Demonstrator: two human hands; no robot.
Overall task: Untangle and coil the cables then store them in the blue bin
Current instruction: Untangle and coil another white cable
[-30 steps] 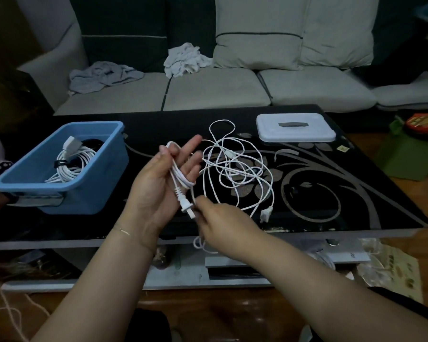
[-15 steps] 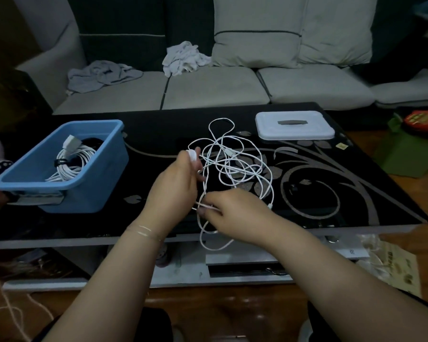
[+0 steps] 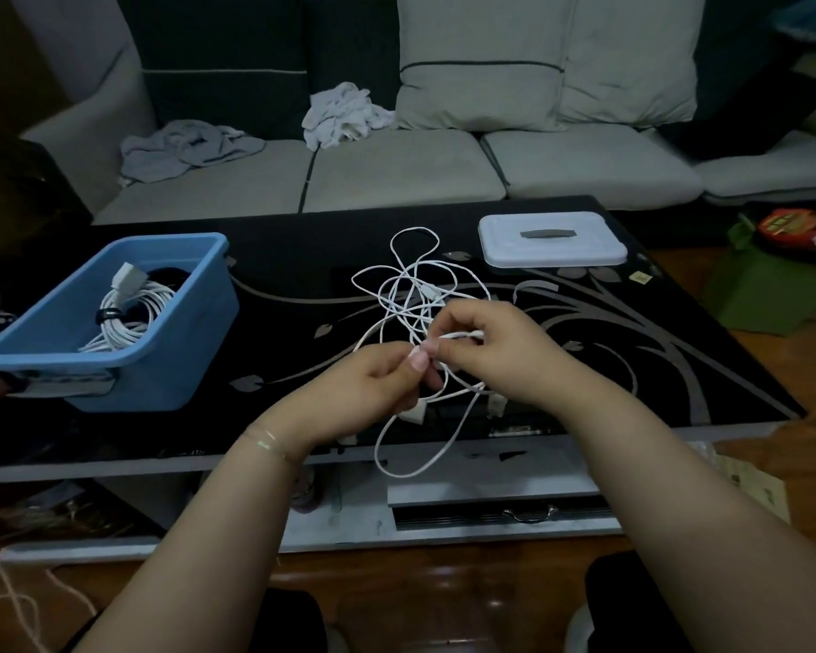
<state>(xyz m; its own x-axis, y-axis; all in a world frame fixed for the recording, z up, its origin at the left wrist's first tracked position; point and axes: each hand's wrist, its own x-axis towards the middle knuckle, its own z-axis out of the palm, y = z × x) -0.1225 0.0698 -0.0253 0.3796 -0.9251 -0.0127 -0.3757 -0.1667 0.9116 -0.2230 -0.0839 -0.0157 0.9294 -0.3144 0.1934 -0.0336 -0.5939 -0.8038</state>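
Observation:
A tangle of thin white cable (image 3: pixel 415 285) lies in the middle of the black glass table (image 3: pixel 632 351), with one loop hanging over the front edge. My left hand (image 3: pixel 373 393) pinches a strand of it between thumb and fingers. My right hand (image 3: pixel 495 351) pinches the same cable just to the right, a short straight piece showing above its fingers. The hands nearly touch. The blue bin (image 3: pixel 161 365) stands at the table's left and holds a coiled white cable (image 3: pixel 128 313) bound with a black tie, beside a dark one.
The bin's white lid (image 3: pixel 552 240) lies at the table's back right. A grey sofa (image 3: pixel 396 172) with crumpled cloths stands behind the table. A drawer (image 3: pixel 505 513) sits under the front edge. Loose string lies on the floor at lower left.
My left hand, which held cable wound round its raised fingers, has dropped and turned over. Both hands have come together over the tangle, and a cable loop now hangs over the table edge.

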